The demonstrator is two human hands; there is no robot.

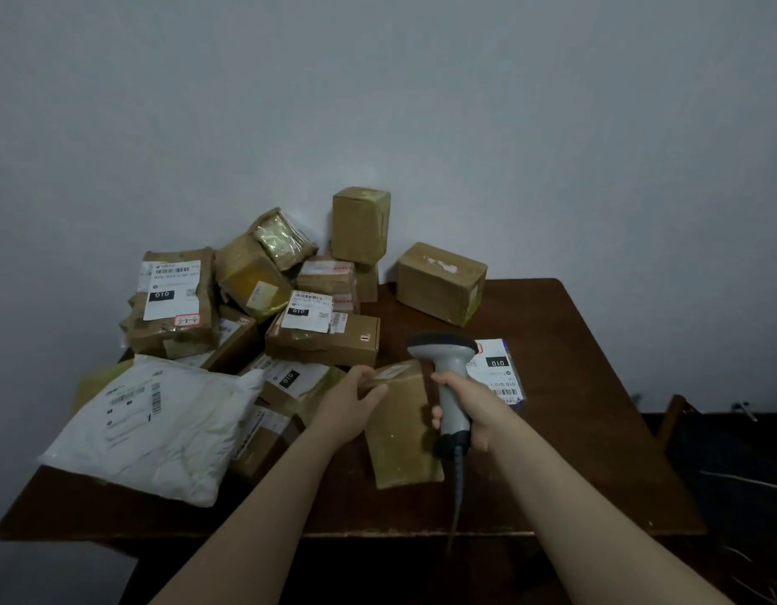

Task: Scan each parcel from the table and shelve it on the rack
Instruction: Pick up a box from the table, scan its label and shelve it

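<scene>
My left hand grips the far end of a long, tape-wrapped brown parcel that stands tilted on the dark wooden table. My right hand is shut on the handle of a grey barcode scanner, whose dark head sits just above and right of the parcel's top. The scanner's coiled cable hangs down over the table's front edge. A heap of several brown cardboard parcels with white labels fills the table's left and back.
A large white plastic mailer lies at the front left. A brown box sits alone at the back right, and a white-and-blue labelled packet lies behind my right hand. A grey wall rises behind; dark clutter sits at the right.
</scene>
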